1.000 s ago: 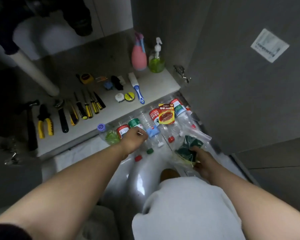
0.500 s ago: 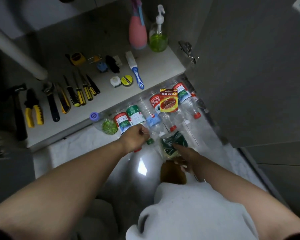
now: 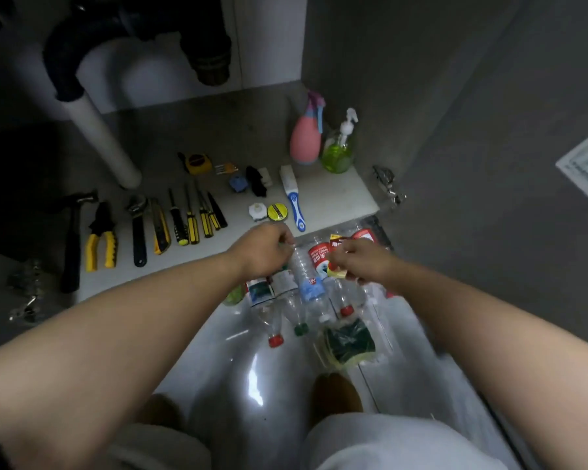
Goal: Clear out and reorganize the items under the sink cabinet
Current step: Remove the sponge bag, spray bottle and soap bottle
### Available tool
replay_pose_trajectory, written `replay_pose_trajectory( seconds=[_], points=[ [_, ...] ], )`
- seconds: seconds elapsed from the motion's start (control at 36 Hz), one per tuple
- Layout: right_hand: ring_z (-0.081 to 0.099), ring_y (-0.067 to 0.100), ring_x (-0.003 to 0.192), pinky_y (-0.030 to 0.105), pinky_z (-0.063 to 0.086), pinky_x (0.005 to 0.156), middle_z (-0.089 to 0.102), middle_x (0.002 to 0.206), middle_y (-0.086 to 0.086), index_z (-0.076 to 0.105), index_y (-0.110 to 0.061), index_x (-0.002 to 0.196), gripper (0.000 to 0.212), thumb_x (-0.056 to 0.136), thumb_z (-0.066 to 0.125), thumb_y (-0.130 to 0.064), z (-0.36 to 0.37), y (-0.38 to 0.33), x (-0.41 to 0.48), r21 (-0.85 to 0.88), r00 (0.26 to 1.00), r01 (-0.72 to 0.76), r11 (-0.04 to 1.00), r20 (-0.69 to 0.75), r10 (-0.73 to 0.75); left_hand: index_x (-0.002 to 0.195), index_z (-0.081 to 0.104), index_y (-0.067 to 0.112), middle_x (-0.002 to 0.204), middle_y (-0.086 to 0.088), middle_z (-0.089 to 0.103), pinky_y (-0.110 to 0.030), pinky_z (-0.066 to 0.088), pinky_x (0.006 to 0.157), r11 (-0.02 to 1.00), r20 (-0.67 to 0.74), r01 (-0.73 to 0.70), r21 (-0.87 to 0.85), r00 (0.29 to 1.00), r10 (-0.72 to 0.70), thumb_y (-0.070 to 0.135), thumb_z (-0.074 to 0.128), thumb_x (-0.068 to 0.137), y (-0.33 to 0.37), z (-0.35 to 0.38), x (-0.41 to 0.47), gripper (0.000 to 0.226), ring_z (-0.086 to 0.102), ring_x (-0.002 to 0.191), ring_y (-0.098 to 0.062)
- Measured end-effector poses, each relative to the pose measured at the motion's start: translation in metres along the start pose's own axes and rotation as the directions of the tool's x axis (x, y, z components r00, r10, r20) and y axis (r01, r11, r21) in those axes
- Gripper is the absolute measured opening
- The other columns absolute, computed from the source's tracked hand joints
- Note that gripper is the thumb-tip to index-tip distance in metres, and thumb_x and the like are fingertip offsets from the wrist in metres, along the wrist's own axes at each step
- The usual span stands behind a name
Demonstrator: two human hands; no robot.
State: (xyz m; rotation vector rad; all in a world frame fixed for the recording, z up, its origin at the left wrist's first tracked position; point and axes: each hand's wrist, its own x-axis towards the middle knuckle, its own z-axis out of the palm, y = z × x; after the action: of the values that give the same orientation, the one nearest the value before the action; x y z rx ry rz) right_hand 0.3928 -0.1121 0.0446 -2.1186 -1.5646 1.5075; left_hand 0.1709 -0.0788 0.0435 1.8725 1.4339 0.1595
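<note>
Though half-hidden, packet (image 3: 335, 239) in right hand (image 3: 360, 262)

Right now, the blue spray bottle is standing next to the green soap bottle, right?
No, the spray bottle is pink, not blue. The head view shows it standing next to the green soap bottle.

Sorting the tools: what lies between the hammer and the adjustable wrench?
The yellow-handled pliers, apart from both the hammer and the adjustable wrench, in the head view.
</note>
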Motion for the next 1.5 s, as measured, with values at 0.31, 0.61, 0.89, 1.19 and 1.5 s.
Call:
replay_pose_trajectory(
  seconds=[0.31, 0.61, 0.89, 1.19, 1.5],
  points=[
    [0.041, 0.041, 0.132, 0.023, 0.033, 0.100, 0.029, 0.149, 0.022, 0.034, -0.022, 0.150, 0.069, 0.089, 0.065, -0.024, -0.070, -0.096, 0.117, -0.321, 0.864, 0.210, 0.924, -0.382, -0.329, 0.105, 0.070, 0.017, 0.103, 0.000, 0.069, -0.025, 0.051, 0.081, 0.991, -0.290, -0.090, -0.099, 0.955, 0.057, 0.008, 0.055, 0.098, -0.035, -0.048, 0.068, 0.018, 0.065, 0.095, -0.015],
    [0.042, 0.023, 0.143, 0.028, 0.032, 0.118, 0.044, 0.156, 0.006, 0.044, -0.020, 0.151, 0.069, 0.084, 0.060, -0.021, -0.101, -0.161, 0.208, -0.470, 0.802, 0.222, 0.855, -0.411, -0.434, 0.095, 0.068, 0.021, 0.091, 0.004, 0.073, -0.024, 0.054, 0.081, 0.920, -0.354, -0.240, -0.311, 0.927, 0.122, 0.002, 0.052, 0.098, -0.069, -0.039, 0.092, 0.026, 0.068, 0.089, -0.006],
    [0.066, 0.032, 0.113, 0.032, 0.051, 0.094, 0.072, 0.122, 0.008, 0.075, -0.025, 0.117, 0.028, 0.094, 0.059, -0.027, -0.085, -0.153, 0.178, -0.487, 0.555, 0.197, 0.851, -0.660, -0.506, 0.103, 0.070, 0.009, 0.089, -0.007, 0.074, -0.022, 0.051, 0.077, 0.912, -0.360, -0.195, -0.360, 0.931, 0.056, -0.004, 0.049, 0.096, -0.068, -0.042, 0.089, 0.025, 0.067, 0.087, -0.013],
    [0.060, 0.005, 0.065, 0.025, 0.045, 0.064, 0.065, 0.066, -0.006, 0.065, -0.018, 0.072, 0.022, 0.086, 0.060, -0.034, -0.087, -0.142, 0.091, -0.419, 0.580, 0.416, 0.807, -0.561, -0.590, 0.143, 0.045, 0.016, 0.118, -0.002, 0.054, -0.028, 0.047, 0.091, 0.828, -0.261, -0.062, -0.557, 0.960, -0.103, 0.027, 0.091, 0.072, -0.040, -0.032, 0.101, 0.086, 0.054, 0.104, -0.015],
    [0.060, 0.014, 0.058, 0.022, 0.052, 0.056, 0.064, 0.062, 0.004, 0.062, -0.016, 0.062, 0.031, 0.093, 0.061, -0.018, -0.063, -0.129, 0.097, 0.185, 0.910, 0.399, 0.898, -0.202, -0.362, 0.120, 0.059, 0.034, 0.107, 0.006, 0.066, -0.032, 0.056, 0.069, 0.825, -0.028, 0.084, -0.558, 0.992, -0.120, 0.057, 0.086, 0.068, -0.045, -0.028, 0.089, 0.063, 0.067, 0.091, -0.015]
  ],
)
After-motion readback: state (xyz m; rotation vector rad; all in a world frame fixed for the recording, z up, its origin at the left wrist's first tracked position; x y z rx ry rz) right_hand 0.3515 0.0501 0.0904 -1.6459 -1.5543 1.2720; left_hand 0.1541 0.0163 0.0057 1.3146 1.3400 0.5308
